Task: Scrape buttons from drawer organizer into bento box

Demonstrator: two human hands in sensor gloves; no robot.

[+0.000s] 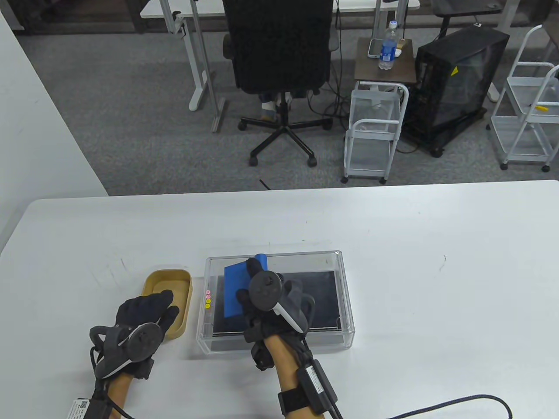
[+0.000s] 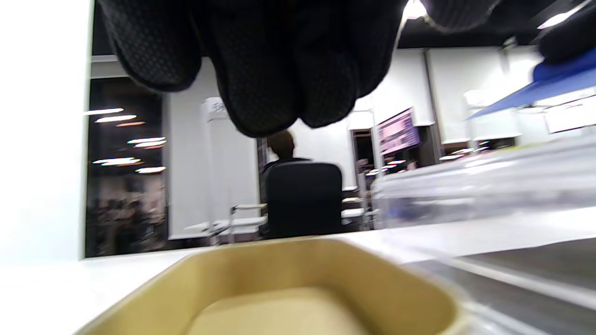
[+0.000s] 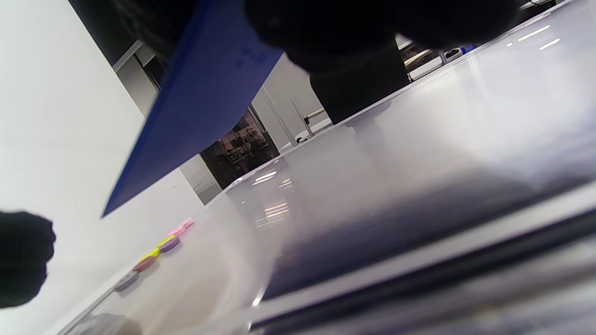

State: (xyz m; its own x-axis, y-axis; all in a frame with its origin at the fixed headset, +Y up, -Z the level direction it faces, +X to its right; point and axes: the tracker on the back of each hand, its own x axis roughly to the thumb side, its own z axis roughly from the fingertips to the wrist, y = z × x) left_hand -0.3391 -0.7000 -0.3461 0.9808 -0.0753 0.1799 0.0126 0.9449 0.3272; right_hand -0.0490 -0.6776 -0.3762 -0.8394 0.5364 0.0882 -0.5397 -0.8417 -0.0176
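White surface carries the work, with bare room to the right and far side of the objects; an office chair and wire carts stand on grey carpet beyond the far edge.

Clear drawer organizer sits near the surface's near-centre, long axis running left to right, dark mat on its floor. Buttons lie in a short row against the organizer's inner left wall, the row running near to far; the right wrist view shows pink, yellow, purple and brown ones.

Tan bento box stands just beside the organizer's left wall, long axis running near to far, opening upward.

Right hand is over the organizer's left half, its grip closed around a blue scraper. The blade slopes down toward the left; in the right wrist view its edge hangs above the floor, apart from the buttons.

Left hand rests on the near end of the bento box, fingers extended side by side over its rim.
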